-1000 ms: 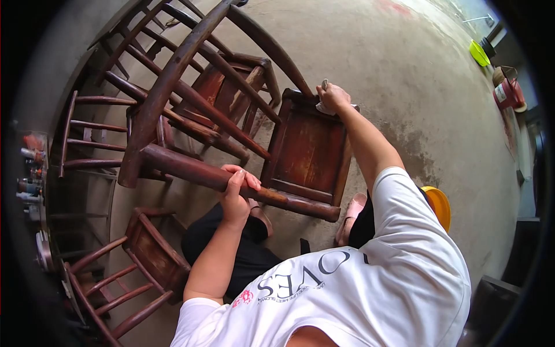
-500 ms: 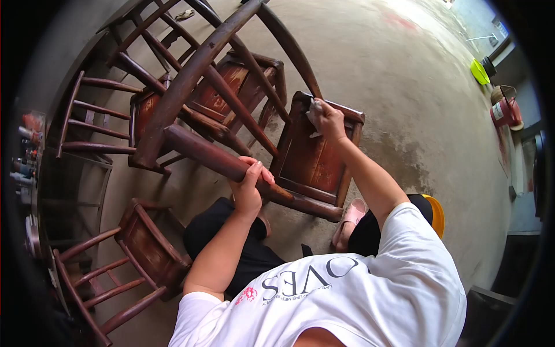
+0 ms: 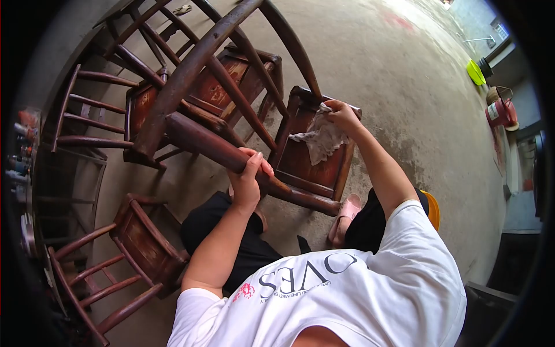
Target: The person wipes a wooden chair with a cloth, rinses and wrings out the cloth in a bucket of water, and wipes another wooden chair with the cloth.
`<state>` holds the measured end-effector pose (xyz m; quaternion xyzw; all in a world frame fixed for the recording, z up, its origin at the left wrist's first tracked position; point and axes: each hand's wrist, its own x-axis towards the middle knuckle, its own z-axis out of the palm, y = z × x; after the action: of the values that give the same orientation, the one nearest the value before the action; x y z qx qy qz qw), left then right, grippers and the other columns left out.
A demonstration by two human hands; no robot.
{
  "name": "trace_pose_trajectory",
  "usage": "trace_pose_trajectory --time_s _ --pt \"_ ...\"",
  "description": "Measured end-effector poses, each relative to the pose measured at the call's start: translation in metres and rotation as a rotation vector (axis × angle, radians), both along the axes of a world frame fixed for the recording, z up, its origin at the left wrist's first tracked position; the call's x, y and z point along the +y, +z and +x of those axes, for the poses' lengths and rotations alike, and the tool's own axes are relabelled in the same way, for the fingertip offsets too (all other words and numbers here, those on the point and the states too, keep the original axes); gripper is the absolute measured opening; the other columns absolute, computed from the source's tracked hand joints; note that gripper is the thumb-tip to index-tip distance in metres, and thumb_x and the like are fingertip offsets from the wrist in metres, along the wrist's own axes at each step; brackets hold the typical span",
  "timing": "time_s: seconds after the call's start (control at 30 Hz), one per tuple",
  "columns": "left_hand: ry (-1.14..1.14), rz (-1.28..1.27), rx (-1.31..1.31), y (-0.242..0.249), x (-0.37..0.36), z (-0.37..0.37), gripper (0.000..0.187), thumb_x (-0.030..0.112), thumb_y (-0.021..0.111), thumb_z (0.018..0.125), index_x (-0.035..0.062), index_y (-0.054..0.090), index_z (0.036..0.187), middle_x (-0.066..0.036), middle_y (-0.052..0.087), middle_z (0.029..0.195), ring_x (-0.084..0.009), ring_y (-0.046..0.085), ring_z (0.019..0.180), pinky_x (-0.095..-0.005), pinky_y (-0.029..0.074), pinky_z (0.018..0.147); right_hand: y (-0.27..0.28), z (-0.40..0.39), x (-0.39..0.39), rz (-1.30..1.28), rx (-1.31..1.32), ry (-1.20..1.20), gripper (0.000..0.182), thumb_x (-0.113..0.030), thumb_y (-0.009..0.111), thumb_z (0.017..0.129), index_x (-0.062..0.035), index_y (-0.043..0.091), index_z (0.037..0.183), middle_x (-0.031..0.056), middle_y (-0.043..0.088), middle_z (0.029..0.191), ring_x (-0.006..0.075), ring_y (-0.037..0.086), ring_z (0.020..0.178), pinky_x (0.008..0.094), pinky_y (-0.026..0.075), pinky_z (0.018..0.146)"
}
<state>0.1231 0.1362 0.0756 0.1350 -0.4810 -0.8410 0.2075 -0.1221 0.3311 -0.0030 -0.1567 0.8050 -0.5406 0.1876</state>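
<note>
A dark reddish-brown wooden chair [image 3: 300, 167] stands tilted in front of me, its seat panel worn and scratched. My left hand [image 3: 250, 176] is wrapped round one of its thick round posts [image 3: 202, 144]. Over the far side of the seat, my right hand [image 3: 342, 117] grips a crumpled greyish-white cloth [image 3: 325, 142]. The cloth hangs loosely from the fingers and spreads across the seat panel. Slanted back rails [image 3: 240, 87] of the same chair rise to the left of my right hand.
More wooden chairs crowd the left, one with a scratched seat [image 3: 222, 81] behind the rails and a small one [image 3: 147, 240] at lower left. Pink slippers [image 3: 347, 213] are on my feet. A red bucket [image 3: 502, 113] and a yellow-green basin [image 3: 476, 72] stand far right.
My right hand has moved slightly right, away from the chair's back corner. The cloth, bunched under the hand before, now hangs spread out. My left hand keeps its hold on the post.
</note>
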Motion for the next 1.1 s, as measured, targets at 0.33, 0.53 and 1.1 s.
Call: trace_pose_trajectory --time_s 0.33,0.53,1.1 --pt "0.014 -0.013 0.008 -0.001 0.002 -0.002 0.009 0.01 0.051 0.083 0.0033 0.045 0.081 -0.007 0.052 0.058 -0.0162 0.053 0.052 -0.0282 0.046 0.055 -0.016 0.011 -0.064 0.403 0.597 -0.248 0.02 -0.024 0.059 0.078 -0.0118 0.058 0.094 0.0127 0.056 0.097 0.0303 0.058 0.09 0.0415 0.049 0.072" --pt "0.043 0.03 0.001 -0.001 0.006 -0.003 0.008 0.009 0.049 0.083 0.0035 0.045 0.081 -0.007 0.051 0.057 -0.0155 0.052 0.051 -0.0281 0.046 0.056 -0.031 0.003 -0.083 0.708 0.733 -0.092 0.016 -0.019 0.05 0.081 -0.0103 0.06 0.09 0.0132 0.058 0.093 0.0333 0.059 0.087 0.0446 0.049 0.068" --pt "0.027 -0.008 0.026 -0.002 0.004 -0.003 0.008 0.009 0.05 0.083 0.0032 0.044 0.082 -0.008 0.052 0.058 -0.0158 0.052 0.051 -0.029 0.047 0.057 -0.025 0.017 -0.07 0.676 0.596 -0.077 0.025 -0.011 0.048 0.079 -0.0083 0.055 0.103 0.0138 0.059 0.098 0.0322 0.061 0.086 0.0428 0.05 0.07"
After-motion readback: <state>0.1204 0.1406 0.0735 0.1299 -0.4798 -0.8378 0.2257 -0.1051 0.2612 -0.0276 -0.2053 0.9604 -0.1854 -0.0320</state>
